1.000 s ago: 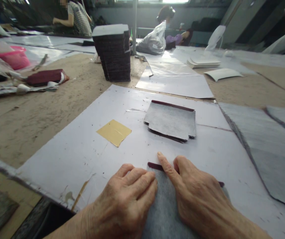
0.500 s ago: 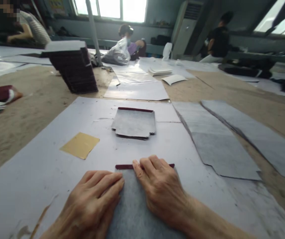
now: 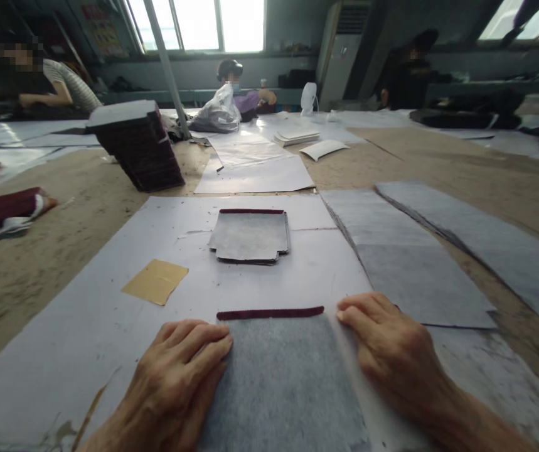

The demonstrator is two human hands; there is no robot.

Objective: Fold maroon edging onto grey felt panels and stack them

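Observation:
A grey-backed fabric piece (image 3: 283,383) lies on white sheeting in front of me, with a dark red folded strip (image 3: 269,313) along its far edge. My left hand (image 3: 175,373) rests on the left side of this piece, fingers stretched out and close together, tips near the strip's left end. Just beyond the strip's right end is my right hand (image 3: 391,351), its fingers curled and pressed together, with nothing visible in them. A small gap separates it from the strip. Farther out, a short stack of notched grey pieces (image 3: 250,235) has a similar dark red edge.
A tan square (image 3: 156,281) lies on the white sheet (image 3: 123,238). Long grey fabric pieces (image 3: 420,270) are at the right. A tall dark stack (image 3: 140,150) stands back left, near a metal pole (image 3: 168,63) and a rolled maroon cloth (image 3: 5,210). Several people are beyond.
My right hand has moved right, off the dark red strip and past its end, uncovering the strip. My left hand stays at the piece's left side. The view has shifted slightly.

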